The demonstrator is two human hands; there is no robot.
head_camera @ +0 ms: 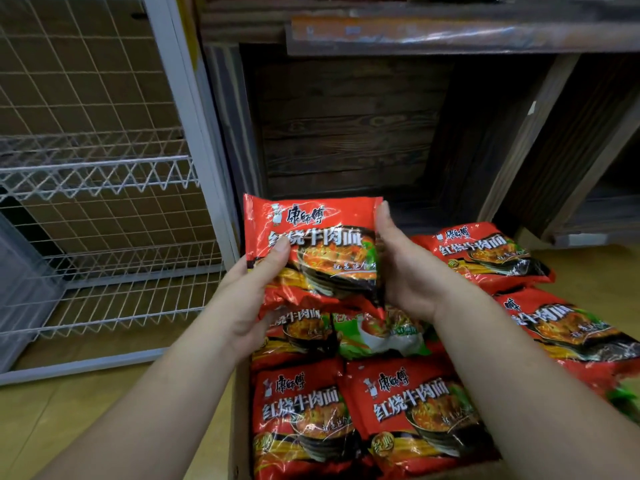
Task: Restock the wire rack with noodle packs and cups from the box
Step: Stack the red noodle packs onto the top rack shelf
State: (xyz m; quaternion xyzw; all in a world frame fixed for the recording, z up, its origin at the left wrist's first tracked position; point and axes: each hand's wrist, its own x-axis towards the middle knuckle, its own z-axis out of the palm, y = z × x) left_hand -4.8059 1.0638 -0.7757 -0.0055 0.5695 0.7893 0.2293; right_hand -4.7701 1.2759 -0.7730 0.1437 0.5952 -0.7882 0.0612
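Packs filled the box (239,427) nearest; above it both hands, left (256,289) and right (405,271), pinched one red noodle pack (322,244) upright. The wire rack (104,168) lay at ten o'clock, nearer the left.

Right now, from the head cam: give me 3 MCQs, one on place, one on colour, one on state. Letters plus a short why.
1. Where is the wire rack relative to the box?
A. to its left
B. to its right
C. inside it

2. What colour is the odd pack in the box among the red ones?
A. blue
B. green
C. yellow

3. How is the lifted noodle pack held?
A. left hand only
B. lying loose
C. both hands

Answers:
1 A, the rack stands at frame left.
2 B, one green pack lies mid-box.
3 C, the left hand and right hand each grip a side.
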